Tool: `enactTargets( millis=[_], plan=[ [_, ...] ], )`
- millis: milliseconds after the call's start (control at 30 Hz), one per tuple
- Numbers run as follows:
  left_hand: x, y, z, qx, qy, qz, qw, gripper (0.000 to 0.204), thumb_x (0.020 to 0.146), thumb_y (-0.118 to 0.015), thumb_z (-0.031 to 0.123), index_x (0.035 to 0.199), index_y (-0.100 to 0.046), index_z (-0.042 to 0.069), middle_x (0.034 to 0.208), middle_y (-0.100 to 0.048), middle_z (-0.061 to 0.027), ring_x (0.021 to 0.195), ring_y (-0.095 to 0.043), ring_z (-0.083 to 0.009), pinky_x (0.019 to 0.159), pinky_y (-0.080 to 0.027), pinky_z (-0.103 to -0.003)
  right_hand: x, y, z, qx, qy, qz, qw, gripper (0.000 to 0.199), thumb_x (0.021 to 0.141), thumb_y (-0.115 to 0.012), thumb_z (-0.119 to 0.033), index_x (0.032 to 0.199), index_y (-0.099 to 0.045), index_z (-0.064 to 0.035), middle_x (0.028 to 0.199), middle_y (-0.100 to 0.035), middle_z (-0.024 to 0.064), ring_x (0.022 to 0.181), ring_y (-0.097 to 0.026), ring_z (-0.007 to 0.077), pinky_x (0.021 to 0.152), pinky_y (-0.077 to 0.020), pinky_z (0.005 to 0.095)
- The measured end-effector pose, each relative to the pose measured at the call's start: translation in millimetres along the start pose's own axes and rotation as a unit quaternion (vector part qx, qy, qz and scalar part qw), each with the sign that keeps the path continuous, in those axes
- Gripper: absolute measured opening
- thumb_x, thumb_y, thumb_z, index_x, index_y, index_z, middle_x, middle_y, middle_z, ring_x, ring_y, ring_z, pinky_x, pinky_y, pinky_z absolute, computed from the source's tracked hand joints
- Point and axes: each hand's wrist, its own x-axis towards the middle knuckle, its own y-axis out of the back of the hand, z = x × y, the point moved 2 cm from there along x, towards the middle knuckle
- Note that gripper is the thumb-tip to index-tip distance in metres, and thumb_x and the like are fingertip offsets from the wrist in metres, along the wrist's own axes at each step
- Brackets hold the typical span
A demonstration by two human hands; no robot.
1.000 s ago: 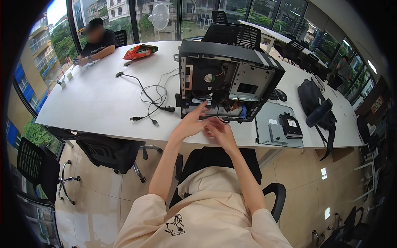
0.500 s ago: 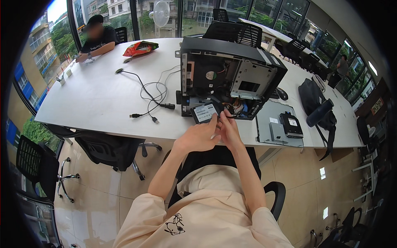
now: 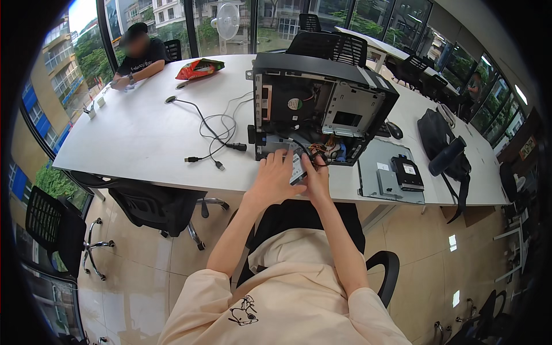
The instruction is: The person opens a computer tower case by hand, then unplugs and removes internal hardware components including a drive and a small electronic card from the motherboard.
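Note:
A black computer tower [image 3: 326,66] stands on the white table with its side open, showing inner metal parts and wires. At its lower front edge my left hand [image 3: 273,179] is closed round a hard drive [image 3: 298,169] with a pale label, covering most of it. My right hand [image 3: 315,178] is against the drive's right end, its fingers pinched round a black cable [image 3: 305,148] that runs out of the tower. The cable's tip is hidden by the fingers, so I cannot tell whether it is plugged into the drive.
Loose cables [image 3: 215,138] lie left of the tower. To the right, a metal side panel [image 3: 374,185] carries a black drive [image 3: 407,171]. Beyond are a mouse [image 3: 395,130], a black bag [image 3: 434,135] and a bottle [image 3: 447,155]. A person [image 3: 141,60] sits at the far left.
The drive has turned from label-up to a steeper tilt. My left hand has moved up and left over it, hiding most of the label. My right hand stays close beside it.

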Motion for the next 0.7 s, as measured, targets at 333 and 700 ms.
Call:
enactTargets(
  millis=[333,700],
  plan=[
    [18.3,-11.8,4.7,-0.087,0.068,-0.078,0.991,0.086,0.072,-0.084,0.026,0.146,-0.047,0.002,0.118,-0.062,-0.0251,0.098,-0.071,-0.0455,0.079,-0.059,-0.05,1.7,3.5,8.9,-0.103,0.087,0.05,0.99,0.032,0.1,-0.075,-0.024,0.117,-0.067,0.0016,0.103,-0.07,0.0047,0.092,-0.062,0.009,0.079,-0.05,0.0254],
    [10.1,-6.4,4.0,-0.058,0.098,-0.097,0.989,0.086,0.07,-0.083,0.031,0.145,-0.048,0.007,0.111,-0.066,-0.0232,0.092,-0.072,-0.0439,0.078,-0.059,-0.05,-15.0,-2.0,-11.7,-0.305,0.115,0.096,0.941,0.032,0.098,-0.075,-0.026,0.091,-0.073,0.005,0.071,-0.072,0.0077,0.063,-0.064,0.0116,0.06,-0.049,0.0312]
  ],
)
